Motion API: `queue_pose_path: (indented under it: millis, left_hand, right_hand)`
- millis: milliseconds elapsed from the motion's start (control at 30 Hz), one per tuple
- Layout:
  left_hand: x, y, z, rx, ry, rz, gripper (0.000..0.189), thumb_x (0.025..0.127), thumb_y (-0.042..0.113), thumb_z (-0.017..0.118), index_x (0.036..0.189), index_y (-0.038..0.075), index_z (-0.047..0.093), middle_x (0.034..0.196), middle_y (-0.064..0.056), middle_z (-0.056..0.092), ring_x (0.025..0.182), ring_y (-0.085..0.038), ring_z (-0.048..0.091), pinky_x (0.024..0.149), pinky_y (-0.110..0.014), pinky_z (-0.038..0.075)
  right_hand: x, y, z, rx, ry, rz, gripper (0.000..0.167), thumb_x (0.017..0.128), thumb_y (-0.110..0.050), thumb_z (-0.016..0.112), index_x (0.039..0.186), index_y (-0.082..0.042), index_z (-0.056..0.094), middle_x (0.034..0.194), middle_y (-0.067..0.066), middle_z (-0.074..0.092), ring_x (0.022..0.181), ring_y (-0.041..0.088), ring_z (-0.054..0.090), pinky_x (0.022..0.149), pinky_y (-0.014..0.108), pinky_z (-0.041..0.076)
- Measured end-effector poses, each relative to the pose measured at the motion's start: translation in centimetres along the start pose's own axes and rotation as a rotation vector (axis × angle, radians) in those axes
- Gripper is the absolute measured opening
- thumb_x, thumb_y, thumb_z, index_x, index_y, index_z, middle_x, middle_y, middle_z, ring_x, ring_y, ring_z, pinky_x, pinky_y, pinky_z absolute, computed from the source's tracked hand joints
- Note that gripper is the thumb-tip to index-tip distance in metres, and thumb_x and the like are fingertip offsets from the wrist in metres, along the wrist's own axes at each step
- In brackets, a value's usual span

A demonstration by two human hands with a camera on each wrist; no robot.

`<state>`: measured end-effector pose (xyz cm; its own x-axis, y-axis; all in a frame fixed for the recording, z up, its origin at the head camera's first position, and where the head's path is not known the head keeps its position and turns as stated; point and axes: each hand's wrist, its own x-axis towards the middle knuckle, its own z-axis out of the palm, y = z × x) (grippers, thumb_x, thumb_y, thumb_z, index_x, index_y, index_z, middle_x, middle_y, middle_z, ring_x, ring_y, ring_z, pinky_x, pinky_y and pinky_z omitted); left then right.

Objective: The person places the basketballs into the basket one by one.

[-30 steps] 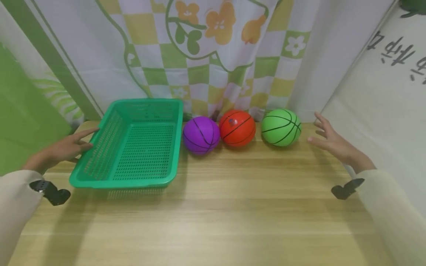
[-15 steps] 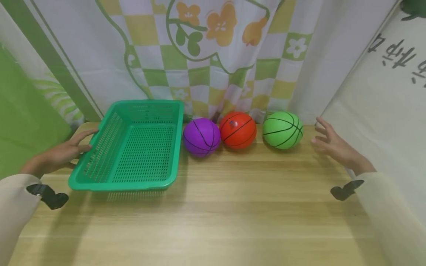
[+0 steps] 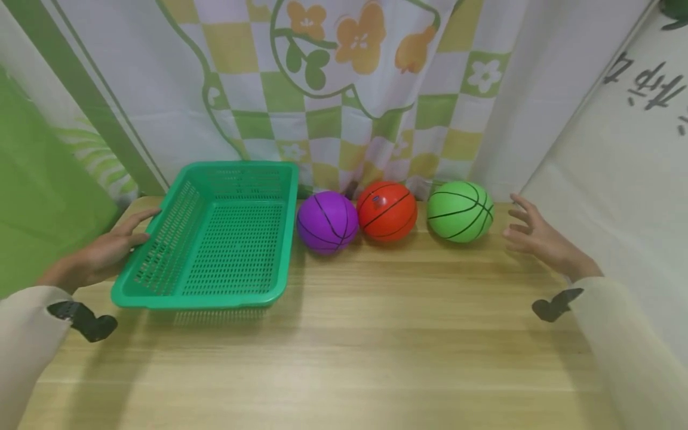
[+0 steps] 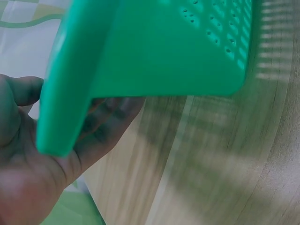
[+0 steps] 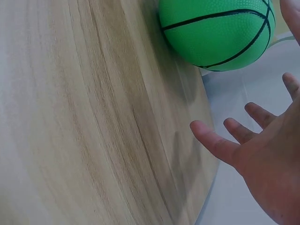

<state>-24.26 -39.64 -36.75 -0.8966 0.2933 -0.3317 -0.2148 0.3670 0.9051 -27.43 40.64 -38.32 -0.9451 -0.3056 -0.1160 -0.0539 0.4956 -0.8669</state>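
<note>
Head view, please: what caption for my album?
Purple ball, red ball and light green ball in a row beside a green basket.

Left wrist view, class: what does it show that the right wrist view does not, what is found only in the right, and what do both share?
Only the left wrist view shows the green basket and the left hand holding its rim. Only the right wrist view shows the green ball and the right hand, apart from it. Both show the wooden tabletop.
</note>
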Motion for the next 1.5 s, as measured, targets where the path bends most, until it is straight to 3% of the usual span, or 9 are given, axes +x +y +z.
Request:
queue_pose_path:
  millis: [467, 767, 1033, 1267, 1500]
  left_hand:
    - [-0.1, -0.5, -0.4, -0.043, -0.022, 0.017, 0.062, 0.112, 0.025, 0.027, 0.160, 0.031, -0.011, 0.120, -0.004, 0.059, 0.104, -0.023, 0.066, 0.083, -0.047, 0.057]
    - [-0.4, -0.4, -0.7, -0.043, -0.018, 0.005, 0.062, 0.112, 0.024, 0.028, 0.160, 0.032, -0.011, 0.119, -0.003, 0.059, 0.103, -0.023, 0.066, 0.082, -0.045, 0.057]
    - [-0.3, -0.6, -0.8, -0.015, -0.009, 0.000, 0.062, 0.112, 0.025, 0.029, 0.161, 0.032, -0.010, 0.120, -0.001, 0.058, 0.103, -0.020, 0.066, 0.082, -0.045, 0.057]
    - [0.1, -0.1, -1.0, 0.007, -0.008, -0.015, 0.063, 0.112, 0.026, 0.029, 0.160, 0.032, -0.011, 0.121, 0.000, 0.055, 0.105, -0.016, 0.063, 0.084, -0.042, 0.057]
    - [0.3, 0.0, -0.8, -0.008, -0.011, -0.027, 0.064, 0.112, 0.025, 0.030, 0.160, 0.032, -0.011, 0.121, -0.001, 0.055, 0.105, -0.016, 0.063, 0.084, -0.041, 0.056]
  right_hand:
    - [1.5, 0.6, 0.5, 0.084, -0.024, -0.037, 0.098, 0.099, -0.009, 0.060, 0.159, -0.027, -0.016, 0.160, 0.029, -0.009, 0.140, 0.061, 0.005, 0.100, 0.068, 0.032]
    - [3.3, 0.5, 1.7, 0.128, -0.007, -0.051, 0.101, 0.096, -0.009, 0.064, 0.159, -0.034, -0.010, 0.163, 0.022, -0.005, 0.143, 0.053, 0.012, 0.100, 0.068, 0.034]
    - [4.7, 0.4, 2.5, 0.089, 0.039, -0.009, 0.106, 0.095, -0.012, 0.068, 0.159, -0.034, -0.014, 0.162, 0.025, -0.008, 0.142, 0.055, 0.014, 0.099, 0.069, 0.035]
    - [6.5, 0.1, 3.9, 0.082, 0.095, -0.001, 0.109, 0.094, -0.014, 0.069, 0.159, -0.023, -0.017, 0.162, 0.023, -0.005, 0.141, 0.052, 0.019, 0.112, 0.065, 0.020]
    - [7.5, 0.0, 4.5, 0.101, 0.133, 0.001, 0.112, 0.092, -0.012, 0.073, 0.159, -0.027, -0.014, 0.162, 0.022, 0.003, 0.138, 0.047, 0.029, 0.111, 0.059, 0.029]
